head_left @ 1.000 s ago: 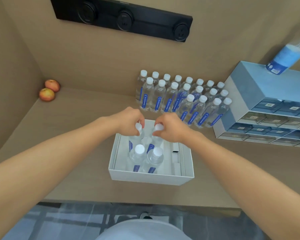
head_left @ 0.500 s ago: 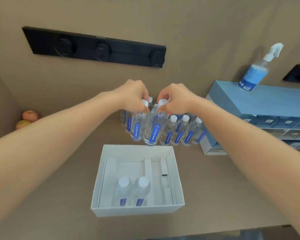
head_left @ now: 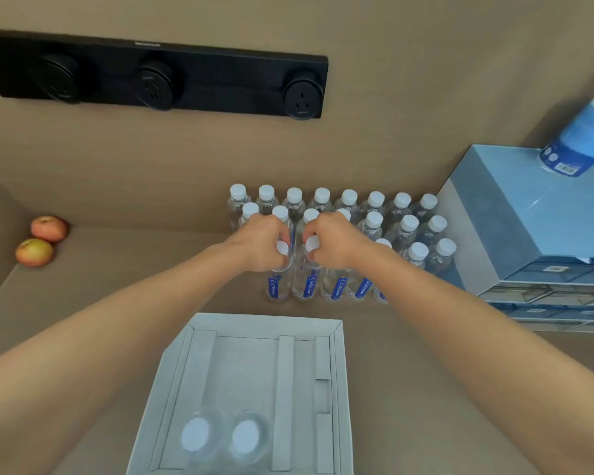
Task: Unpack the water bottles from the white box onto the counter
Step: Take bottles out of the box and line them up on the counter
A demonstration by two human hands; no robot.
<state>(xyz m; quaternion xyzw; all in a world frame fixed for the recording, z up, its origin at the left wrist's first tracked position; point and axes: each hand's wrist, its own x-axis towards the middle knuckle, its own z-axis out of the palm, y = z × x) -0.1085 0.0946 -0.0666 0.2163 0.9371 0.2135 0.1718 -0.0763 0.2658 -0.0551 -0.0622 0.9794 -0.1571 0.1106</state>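
Head view showed me both hands at the front row of the bottles already standing on the counter [head_left: 93,303]: the left hand [head_left: 259,245] was closed round the cap and neck of one water bottle [head_left: 277,282], the right hand [head_left: 336,241] clamped the same way on the bottle beside it [head_left: 306,281], and both bottles looked set down or very nearly so, just behind the far wall of the white box [head_left: 264,322]. Two more bottles [head_left: 220,437] stood upright in the near left corner of the box, seen from above as white caps. I judged these small and full, so moderately heavy for their size, with thin clear walls that would give under a squeeze and might be slick; the ridged cap and stiff neck seemed the sound place to pinch, lifting straight up clear of the cardboard dividers. Against the picture half a second before, the pair had come down from mid-air to the counter's front row, and the camera had tipped lower, so the box sat nearer the bottom edge.
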